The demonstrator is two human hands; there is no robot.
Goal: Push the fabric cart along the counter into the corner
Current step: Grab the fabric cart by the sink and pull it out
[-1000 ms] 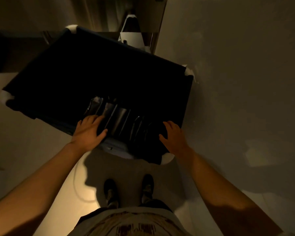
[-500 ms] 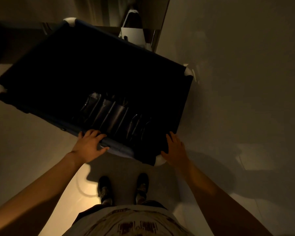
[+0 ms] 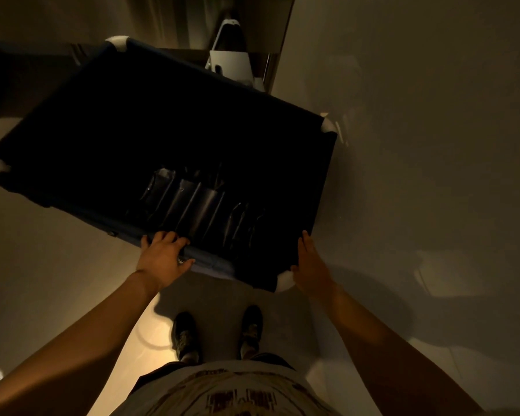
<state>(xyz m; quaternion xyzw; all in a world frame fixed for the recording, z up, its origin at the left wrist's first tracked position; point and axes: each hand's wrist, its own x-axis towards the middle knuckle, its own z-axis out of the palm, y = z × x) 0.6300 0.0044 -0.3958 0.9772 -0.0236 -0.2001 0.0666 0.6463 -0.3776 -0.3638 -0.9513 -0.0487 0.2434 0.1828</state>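
Note:
A large dark fabric cart (image 3: pixel 108 139) with white corner joints fills the upper middle of the head view, seen from above. Dark folded items lie in its bottom near me. My left hand (image 3: pixel 162 256) curls over the near rim, fingers inside and thumb outside. My right hand (image 3: pixel 311 264) rests flat against the near right corner, beside the white joint, fingers straight along the right side. The cart's right side runs close to a pale wall or counter face (image 3: pixel 418 145).
Ahead of the cart stands a white object (image 3: pixel 230 60) in a narrow dark gap at the far end. A dark surface (image 3: pixel 18 73) lies at the upper left. My shoes (image 3: pixel 216 331) stand on a dim floor just behind the cart.
The cart has rolled forward, away from me. My left hand slid from inside the cart onto the rim; my right hand shifted to the near right corner.

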